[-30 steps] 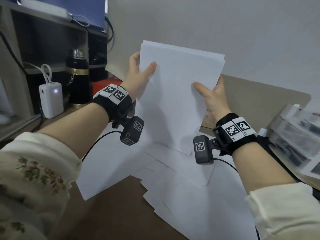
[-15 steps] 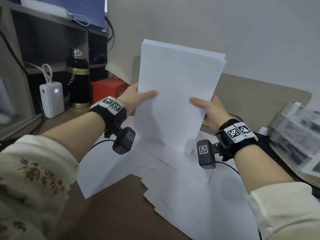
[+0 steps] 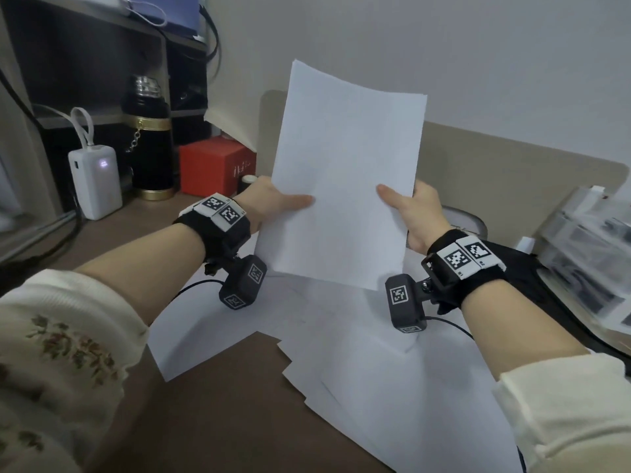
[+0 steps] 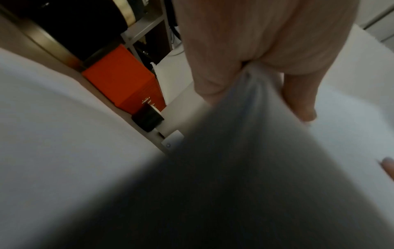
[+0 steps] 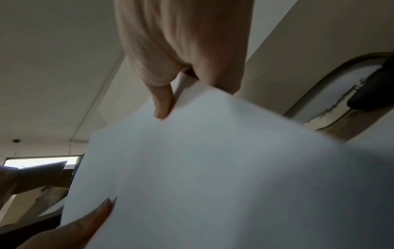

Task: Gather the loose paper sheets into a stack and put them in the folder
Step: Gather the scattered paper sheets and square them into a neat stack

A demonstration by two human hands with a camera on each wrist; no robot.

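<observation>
I hold a stack of white paper sheets (image 3: 345, 172) upright above the desk, its lower edge just over the other paper. My left hand (image 3: 273, 204) pinches the stack's left edge, thumb across the front. My right hand (image 3: 409, 208) pinches the right edge the same way. The left wrist view shows the stack (image 4: 351, 101) running into the crook of the left hand (image 4: 255, 55). In the right wrist view the right hand (image 5: 183, 55) clamps the stack (image 5: 213, 151). More loose sheets (image 3: 392, 387) lie spread on the brown desk (image 3: 222, 421) below. I see no folder that I can identify.
At the back left stand a white power bank (image 3: 95, 182), a black and gold flask (image 3: 148, 145) and a red box (image 3: 215, 165). A clear plastic organiser (image 3: 587, 254) sits at the right. A beige panel (image 3: 512, 165) leans against the wall behind.
Both hands slid down the stack's side edges from near the top to lower down. The stack's top edges, fanned before, now sit closer together.
</observation>
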